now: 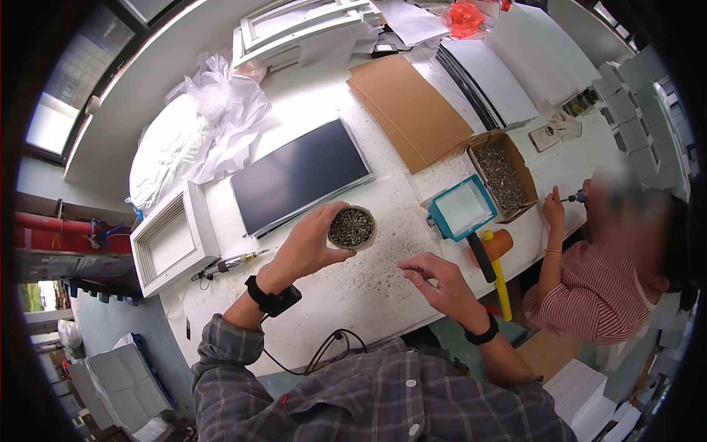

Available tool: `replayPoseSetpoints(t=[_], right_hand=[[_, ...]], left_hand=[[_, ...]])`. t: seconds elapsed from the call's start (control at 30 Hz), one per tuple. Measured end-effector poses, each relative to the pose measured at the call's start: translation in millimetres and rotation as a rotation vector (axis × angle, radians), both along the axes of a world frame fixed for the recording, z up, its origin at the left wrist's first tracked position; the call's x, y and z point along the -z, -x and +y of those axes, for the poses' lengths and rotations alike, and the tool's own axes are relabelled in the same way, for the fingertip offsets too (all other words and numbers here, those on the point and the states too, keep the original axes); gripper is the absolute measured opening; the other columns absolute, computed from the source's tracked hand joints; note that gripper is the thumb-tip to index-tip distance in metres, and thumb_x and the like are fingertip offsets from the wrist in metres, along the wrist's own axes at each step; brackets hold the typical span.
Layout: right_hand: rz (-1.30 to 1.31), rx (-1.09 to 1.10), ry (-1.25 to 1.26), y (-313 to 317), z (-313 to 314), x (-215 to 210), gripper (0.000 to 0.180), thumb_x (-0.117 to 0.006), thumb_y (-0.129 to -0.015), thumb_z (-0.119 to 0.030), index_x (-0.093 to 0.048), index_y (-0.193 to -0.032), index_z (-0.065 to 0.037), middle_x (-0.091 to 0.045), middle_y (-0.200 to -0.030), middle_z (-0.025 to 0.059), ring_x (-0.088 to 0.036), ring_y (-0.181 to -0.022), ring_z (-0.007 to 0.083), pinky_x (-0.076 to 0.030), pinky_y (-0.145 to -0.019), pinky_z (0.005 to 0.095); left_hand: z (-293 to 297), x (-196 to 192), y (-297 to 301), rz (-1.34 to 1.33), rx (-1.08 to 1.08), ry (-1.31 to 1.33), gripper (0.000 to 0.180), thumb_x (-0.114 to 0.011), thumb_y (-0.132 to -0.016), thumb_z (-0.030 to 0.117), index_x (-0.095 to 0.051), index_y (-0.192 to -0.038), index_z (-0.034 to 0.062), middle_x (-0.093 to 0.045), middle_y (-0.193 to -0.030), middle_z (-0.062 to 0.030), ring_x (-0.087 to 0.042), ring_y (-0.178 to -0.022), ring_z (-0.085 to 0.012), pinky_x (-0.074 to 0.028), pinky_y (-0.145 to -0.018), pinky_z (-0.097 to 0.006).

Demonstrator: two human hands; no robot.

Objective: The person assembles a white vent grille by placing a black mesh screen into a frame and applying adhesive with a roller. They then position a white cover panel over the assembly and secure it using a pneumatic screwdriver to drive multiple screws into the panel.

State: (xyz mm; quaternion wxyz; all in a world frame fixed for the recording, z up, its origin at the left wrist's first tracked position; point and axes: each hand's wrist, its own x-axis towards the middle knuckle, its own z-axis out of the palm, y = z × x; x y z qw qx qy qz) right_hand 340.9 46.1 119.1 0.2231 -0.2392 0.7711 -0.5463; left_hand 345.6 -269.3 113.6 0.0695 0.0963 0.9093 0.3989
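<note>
White worktable (401, 300) before me carries one dark panel (302, 177), one power screwdriver (230, 264) at the left and, at the right, one teal tray (442, 224) beside one cardboard box (521, 212) of small metal pieces. My left hand (313, 239) grasps one round cup (373, 233) filled with similar pieces above the middle; my right hand (447, 291) curls nearby, whether pinching anything I cannot tell.
</note>
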Motion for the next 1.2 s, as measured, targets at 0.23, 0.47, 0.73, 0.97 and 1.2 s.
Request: replayPoseSetpoints(t=[0.23, 0.47, 0.73, 0.97, 1.2], right_hand=[[-0.218, -0.087, -0.105, -30.5, -40.5, 68.5, 0.023, -0.065, -0.104, -0.014, -0.071, -0.123, -0.002, -0.074, -0.109, 0.0084, -0.072, -0.095, 0.0154, -0.058, -0.083, 0.0298], [-0.230, -0.259, -0.129, -37.6, -73.2, 87.8, 0.025, -0.063, -0.105, -0.015, -0.072, -0.124, -0.001, -0.076, -0.107, 0.0092, -0.073, -0.096, 0.0155, -0.058, -0.083, 0.0295], [-0.167, -0.304, -0.140, -27.5, -109.6, 98.8, 0.030, -0.062, -0.105, -0.021, -0.072, -0.124, 0.000, -0.076, -0.108, 0.0102, -0.073, -0.095, 0.0166, -0.058, -0.084, 0.0305], [-0.208, -0.363, -0.133, -21.5, -151.5, 109.1, 0.030, -0.061, -0.106, -0.022, -0.072, -0.124, 0.000, -0.076, -0.109, 0.0091, -0.072, -0.096, 0.0166, -0.058, -0.085, 0.0306], [-0.214, -0.390, -0.149, -25.4, -187.3, 123.9, 0.030, -0.064, -0.103, -0.024, -0.074, -0.119, -0.001, -0.077, -0.103, 0.0123, -0.072, -0.090, 0.0210, -0.056, -0.084, 0.0349]], left_hand=[[-24.7, 59.1, -104.7, -0.119, -0.226, 0.020, 0.086, -0.090, -0.075, 0.025, -0.046, -0.146, 0.0051, -0.060, -0.134, -0.0203, -0.058, -0.124, -0.0391, -0.049, -0.108, -0.046], [-65.3, 80.4, -149.9, -0.111, -0.478, 0.014, 0.083, -0.090, -0.074, 0.026, -0.050, -0.144, 0.0041, -0.061, -0.133, -0.0206, -0.058, -0.125, -0.0395, -0.048, -0.109, -0.045], [-95.6, 96.7, -145.4, -0.019, -0.616, 0.070, 0.081, -0.088, -0.075, 0.027, -0.053, -0.143, 0.0021, -0.061, -0.137, -0.0200, -0.056, -0.127, -0.0383, -0.045, -0.111, -0.045], [-100.6, 103.2, -190.0, -0.034, -0.699, 0.069, 0.080, -0.088, -0.073, 0.025, -0.054, -0.142, 0.0049, -0.062, -0.134, -0.0182, -0.056, -0.123, -0.0386, -0.045, -0.110, -0.045], [-129.2, 127.8, -218.3, -0.004, -0.754, 0.121, 0.082, -0.088, -0.074, 0.022, -0.051, -0.145, 0.0038, -0.060, -0.138, -0.0186, -0.054, -0.125, -0.0393, -0.044, -0.112, -0.045]])
